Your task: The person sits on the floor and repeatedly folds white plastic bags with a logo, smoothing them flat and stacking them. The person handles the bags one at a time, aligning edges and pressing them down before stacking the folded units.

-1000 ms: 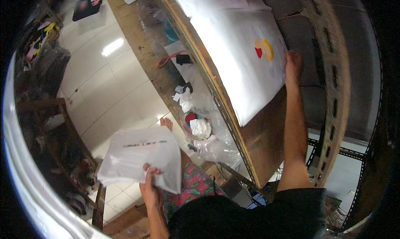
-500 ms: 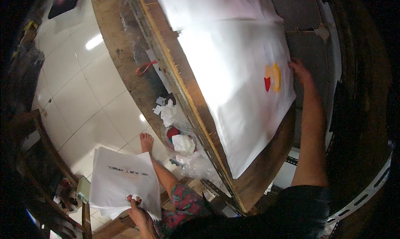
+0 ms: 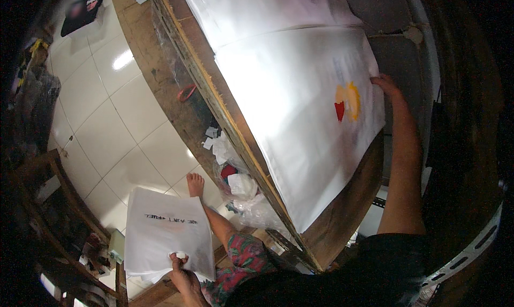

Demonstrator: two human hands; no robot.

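Observation:
My left hand (image 3: 183, 275) grips a stack of white, slightly see-through sheets (image 3: 168, 208) by its near edge, low at the left. Dark handwriting runs across the top sheet, and a small white bit shows by my thumb. On the sloping table lies a large white sheet (image 3: 278, 109), smooth and glossy, with a red, orange and yellow print on its right part. At its right edge, the fingertips of my right hand (image 3: 386, 85) are closed on the border, arm stretched out. Another white sheet (image 3: 267, 7) lies beyond it, the two edges meeting.
A metal-and-wood edge (image 3: 230, 125) borders the table's left side. Below it, a brown ledge (image 3: 155, 66) holds a red loop (image 3: 186, 93), crumpled white paper (image 3: 242, 185) and clear plastic. A wooden frame (image 3: 69, 184) stands at lower left on pale floor tiles (image 3: 120, 114).
My right fingertips have come onto the sheet's right edge. The stack in my left hand appears slightly further right, as the whole view has shifted a little.

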